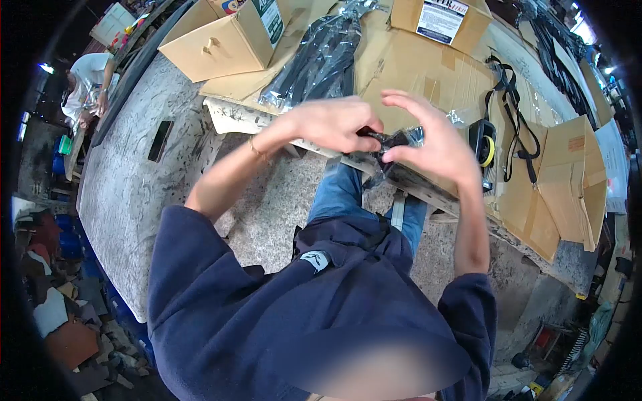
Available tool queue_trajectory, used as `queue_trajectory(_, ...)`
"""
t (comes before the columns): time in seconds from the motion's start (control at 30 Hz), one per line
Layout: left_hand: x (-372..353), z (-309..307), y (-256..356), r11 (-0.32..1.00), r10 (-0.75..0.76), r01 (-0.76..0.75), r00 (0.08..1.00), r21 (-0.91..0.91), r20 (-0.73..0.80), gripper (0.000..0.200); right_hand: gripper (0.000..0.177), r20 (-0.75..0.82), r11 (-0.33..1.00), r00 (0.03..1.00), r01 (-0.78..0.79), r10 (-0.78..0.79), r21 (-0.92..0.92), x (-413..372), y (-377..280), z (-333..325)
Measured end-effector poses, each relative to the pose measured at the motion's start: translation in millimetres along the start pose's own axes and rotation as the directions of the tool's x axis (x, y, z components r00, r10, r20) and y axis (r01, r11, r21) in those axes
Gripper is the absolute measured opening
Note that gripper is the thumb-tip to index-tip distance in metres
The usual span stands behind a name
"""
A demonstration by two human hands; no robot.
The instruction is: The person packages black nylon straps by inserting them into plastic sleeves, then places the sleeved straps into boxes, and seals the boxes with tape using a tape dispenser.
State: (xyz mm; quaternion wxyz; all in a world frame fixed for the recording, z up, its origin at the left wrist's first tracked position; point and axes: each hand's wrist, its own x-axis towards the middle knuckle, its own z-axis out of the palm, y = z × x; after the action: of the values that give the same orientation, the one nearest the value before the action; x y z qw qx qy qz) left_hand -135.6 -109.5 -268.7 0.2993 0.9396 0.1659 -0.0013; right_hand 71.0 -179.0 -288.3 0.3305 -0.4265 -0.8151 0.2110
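My left hand [334, 125] is closed, its fingers pinching a small black item in clear plastic wrap [396, 142] at the cardboard's near edge. The wrap hangs below the hands; the item's exact kind I cannot make out. My right hand [438, 144] is on the item's other side, thumb close against it and index finger spread well away. Just beyond my hands lies a clear plastic bag of long black pieces [317, 60]. Right of my right hand is a black object with a yellow ring [488, 154], beside a black strap [511, 113].
An open cardboard box [221, 50] stands back left, and a labelled box [438, 20] at the back. Another cardboard box [572, 180] is at the right. A dark flat rectangle [160, 140] lies on the grey tabletop [134, 200]. Another person [87, 83] is far left.
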Motion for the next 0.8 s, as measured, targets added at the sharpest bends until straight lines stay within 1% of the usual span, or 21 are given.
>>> queue_trajectory(0.07, 2, -22, 6, 0.992, 0.100, -0.097, 0.994, 0.078, -0.038, 0.020, 0.049, 0.231, 0.975, 0.971, -0.111, 0.066, 0.191, 20, 6, -24)
queue_trajectory(0.1, 4, -34, 7, 0.984, 0.124, -0.111, 0.988, 0.138, -0.091, 0.019, 0.049, 0.226, 0.978, 0.972, -0.100, 0.058, 0.182, 29, 9, -31)
queue_trajectory(0.13, 6, -45, 9, 0.972, 0.152, -0.122, 0.978, 0.200, -0.141, 0.017, 0.041, 0.230, 0.971, 0.967, -0.158, 0.115, 0.180, 38, 11, -38)
queue_trajectory(0.17, 4, -53, 14, 0.963, 0.172, -0.081, 0.919, 0.257, -0.355, 0.017, 0.034, 0.229, 0.961, 0.958, -0.214, 0.171, 0.177, 44, 11, -45)
queue_trajectory(0.2, 5, -55, 16, 0.953, 0.239, -0.055, 0.740, 0.298, -0.629, 0.015, 0.034, 0.217, 0.965, 0.962, -0.203, 0.165, 0.166, 47, 12, -48)
queue_trajectory(0.23, 6, -54, 18, 0.958, 0.246, 0.017, 0.470, 0.288, -0.848, 0.013, 0.029, 0.072, 0.943, 0.985, -0.173, 0.159, 0.283, 50, 15, -48)
queue_trajectory(0.27, 7, -47, 19, 0.965, 0.240, 0.072, 0.144, 0.252, -0.960, 0.015, 0.025, -0.076, 0.911, 0.983, -0.124, 0.166, 0.392, 51, 18, -48)
queue_trajectory(0.3, 7, -26, 20, 0.998, -0.032, 0.046, 0.048, -0.030, -0.998, 0.016, 0.022, -0.179, 0.915, 0.973, -0.063, 0.145, 0.397, 51, 19, -47)
queue_trajectory(0.33, 14, -11, 13, 0.996, -0.084, -0.028, 0.147, -0.090, -0.985, 0.018, 0.022, -0.197, 0.921, 0.971, -0.051, 0.136, 0.386, 52, 21, -46)
queue_trajectory(0.4, 28, 2, 17, 0.880, -0.369, -0.137, 0.407, -0.455, -0.836, 0.019, 0.019, -0.275, 0.895, 0.955, 0.026, 0.109, 0.445, 53, 20, -43)
queue_trajectory(0.43, 33, 1, 16, 0.875, -0.378, -0.138, 0.404, -0.464, -0.833, 0.019, 0.020, -0.267, 0.912, 0.953, -0.022, 0.143, 0.410, 54, 16, -43)
queue_trajectory(0.47, 41, -8, 11, 0.863, -0.344, -0.186, 0.463, -0.469, -0.817, 0.021, 0.020, -0.260, 0.912, 0.955, -0.026, 0.144, 0.409, 55, 16, -42)
queue_trajectory(0.5, 47, -18, 7, 0.850, -0.302, -0.233, 0.521, -0.473, -0.799, 0.023, 0.024, -0.268, 0.867, 0.944, -0.037, 0.194, 0.497, 56, 17, -42)
queue_trajectory(0.53, 53, -26, 4, 0.869, -0.282, -0.214, 0.527, -0.446, -0.802, 0.026, 0.028, -0.274, 0.812, 0.929, -0.046, 0.249, 0.582, 55, 19, -42)
queue_trajectory(0.57, 59, -32, 3, 0.912, -0.235, -0.180, 0.506, -0.368, -0.830, 0.028, 0.035, -0.278, 0.845, 0.942, -0.012, 0.189, 0.534, 53, 28, -46)
queue_trajectory(0.63, 72, -42, -1, 0.967, -0.148, -0.111, 0.483, -0.228, -0.863, 0.031, 0.037, -0.257, 0.875, 0.949, -0.037, 0.182, 0.483, 52, 53, -55)
queue_trajectory(0.67, 78, -47, -6, 0.959, -0.152, -0.132, 0.501, -0.249, -0.852, 0.032, 0.039, -0.228, 0.901, 0.959, -0.055, 0.167, 0.430, 50, 65, -58)
queue_trajectory(0.7, 85, -54, -11, 0.959, -0.133, -0.152, 0.498, -0.237, -0.857, 0.033, 0.035, -0.182, 0.849, 0.952, -0.119, 0.244, 0.515, 48, 69, -62)
queue_trajectory(0.73, 88, -63, -9, 0.959, -0.115, -0.171, 0.493, -0.225, -0.862, 0.034, 0.035, -0.187, 0.845, 0.948, -0.127, 0.257, 0.519, 43, 80, -67)
queue_trajectory(0.77, 90, -73, -4, 0.957, -0.164, -0.129, 0.497, -0.260, -0.852, 0.034, 0.031, 0.012, 0.848, 0.921, -0.363, 0.389, 0.386, 35, 99, -74)
queue_trajectory(0.8, 98, -83, -21, 0.965, -0.187, -0.056, 0.540, -0.257, -0.821, 0.028, 0.027, 0.188, 0.806, 0.830, -0.557, 0.526, 0.203, 29, 116, -75)
